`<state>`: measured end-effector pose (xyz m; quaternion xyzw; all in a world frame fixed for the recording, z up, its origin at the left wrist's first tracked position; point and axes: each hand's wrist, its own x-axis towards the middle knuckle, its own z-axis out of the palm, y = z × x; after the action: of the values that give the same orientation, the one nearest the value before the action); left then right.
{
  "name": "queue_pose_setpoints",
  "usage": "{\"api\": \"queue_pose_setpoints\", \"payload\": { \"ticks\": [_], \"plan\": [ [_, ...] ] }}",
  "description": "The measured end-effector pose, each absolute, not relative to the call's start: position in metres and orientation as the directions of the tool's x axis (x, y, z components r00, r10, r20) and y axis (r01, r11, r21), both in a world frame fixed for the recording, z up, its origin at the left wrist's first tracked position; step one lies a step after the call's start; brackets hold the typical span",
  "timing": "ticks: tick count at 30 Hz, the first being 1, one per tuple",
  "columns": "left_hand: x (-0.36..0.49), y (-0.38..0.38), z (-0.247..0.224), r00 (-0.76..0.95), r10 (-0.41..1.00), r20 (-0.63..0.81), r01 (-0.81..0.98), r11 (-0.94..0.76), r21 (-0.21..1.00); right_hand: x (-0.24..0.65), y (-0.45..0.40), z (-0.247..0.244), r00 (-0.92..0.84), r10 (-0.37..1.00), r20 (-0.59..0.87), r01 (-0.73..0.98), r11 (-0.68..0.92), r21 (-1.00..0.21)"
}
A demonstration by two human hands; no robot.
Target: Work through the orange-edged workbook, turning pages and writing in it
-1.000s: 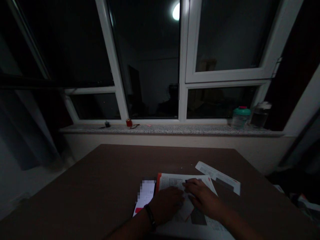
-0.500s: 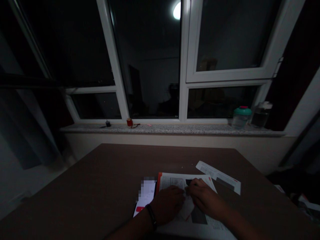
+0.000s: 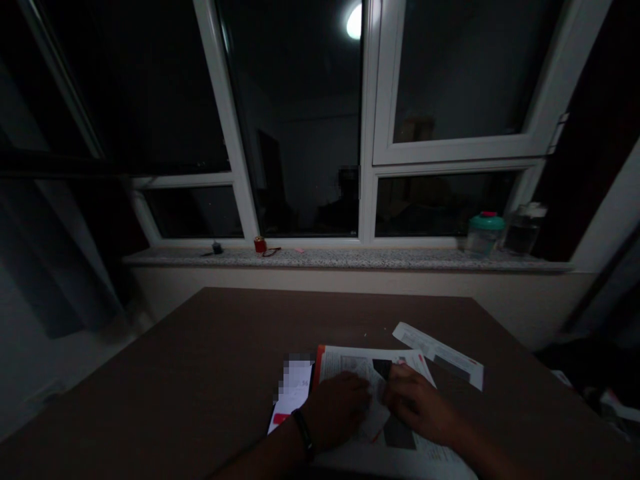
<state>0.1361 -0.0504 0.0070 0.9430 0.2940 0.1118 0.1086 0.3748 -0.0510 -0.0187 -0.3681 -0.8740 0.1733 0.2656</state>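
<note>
On the smooth brown table (image 3: 200, 380), a flat, rectangular open paper booklet (image 3: 350, 363) lies at the near edge. The left hand (image 3: 337, 410) and right hand (image 3: 419, 407) sit on it, fingers curled against the page; whether they grasp it is impossible to tell.

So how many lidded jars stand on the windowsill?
2: a teal-lidded clear jar and a glass jar with dark contents, side by side at the right end of the stone windowsill.

Window, white frames (image 3: 369, 133), dark night glass, ceiling lamp reflection (image 3: 355, 21). Speckled stone sill (image 3: 350, 260) below, beige wall (image 3: 350, 287) under it. Grey curtain (image 3: 50, 253) left. Brown table (image 3: 150, 380) foreground.
</note>
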Motion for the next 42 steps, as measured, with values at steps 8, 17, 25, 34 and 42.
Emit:
{"api": "queue_pose_setpoints", "payload": {
  "ticks": [8,17,25,34,42],
  "plan": [
    [0.133,-0.051,0.005,0.811,0.571,0.131,0.520,-0.805,0.285,0.383,-0.038,-0.019,-0.364,0.846,0.390,0.724,0.520,-0.452],
    [0.126,-0.047,-0.021,0.803,0.570,0.174,0.492,-0.799,0.346,0.392,-0.030,-0.025,-0.241,0.920,0.310,0.720,0.384,-0.578],
    [0.128,-0.050,-0.008,0.817,0.547,0.182,0.475,-0.818,0.324,0.395,-0.030,-0.024,-0.260,0.919,0.295,0.710,0.389,-0.587],
    [0.128,-0.049,-0.004,0.833,0.536,0.140,0.468,-0.816,0.340,0.387,-0.028,-0.031,-0.189,0.932,0.310,0.626,0.358,-0.693],
    [0.130,-0.048,-0.005,0.838,0.530,0.133,0.468,-0.821,0.326,0.367,-0.030,-0.039,-0.207,0.940,0.273,0.489,0.341,-0.803]
  ]
}}
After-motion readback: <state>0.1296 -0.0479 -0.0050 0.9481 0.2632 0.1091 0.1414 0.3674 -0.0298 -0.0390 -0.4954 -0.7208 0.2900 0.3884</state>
